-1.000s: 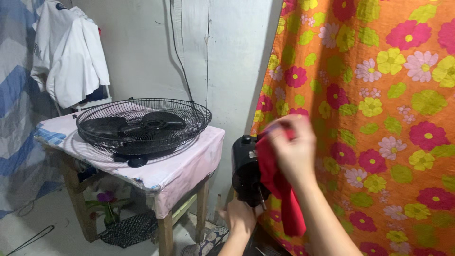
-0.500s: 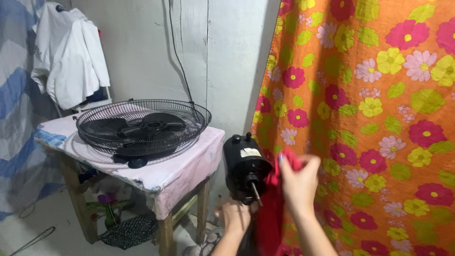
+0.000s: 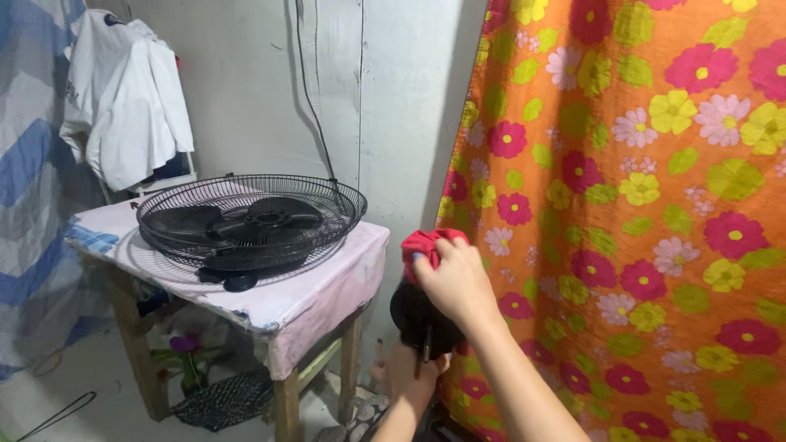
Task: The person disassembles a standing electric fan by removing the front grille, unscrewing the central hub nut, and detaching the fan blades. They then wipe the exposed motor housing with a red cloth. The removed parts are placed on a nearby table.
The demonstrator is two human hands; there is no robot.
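Nearest the camera, the left hand (image 3: 412, 372) grips the underside of the black fan motor housing (image 3: 422, 319), fingers closed around the neck below it; a thin metal shaft (image 3: 426, 344) projects from the housing front, just above that hand. The right hand (image 3: 453, 282) is clamped on a red cloth (image 3: 426, 244), bunched into a wad and pressed onto the top of the housing. The two hands are apart, one under the motor and one over it.

Change from the earlier frames: one second ago the cloth hung loose down the right side of the housing; half a second ago it trailed below the right hand, with the housing top and its pale label exposed. Now the cloth is gathered up and sits on top, covering the label area. Judgement: the wiping has moved from the side to the upper surface of the motor, which remains held low, right of the table.

Further off, left of the motor, a wooden table (image 3: 286, 393) with a pink cover (image 3: 327, 282) carries the black fan grille (image 3: 250, 217) with the blade (image 3: 246, 219) lying inside it. An orange floral curtain (image 3: 655, 205) hangs at right. A white garment (image 3: 123, 98) hangs at far left against the wall.
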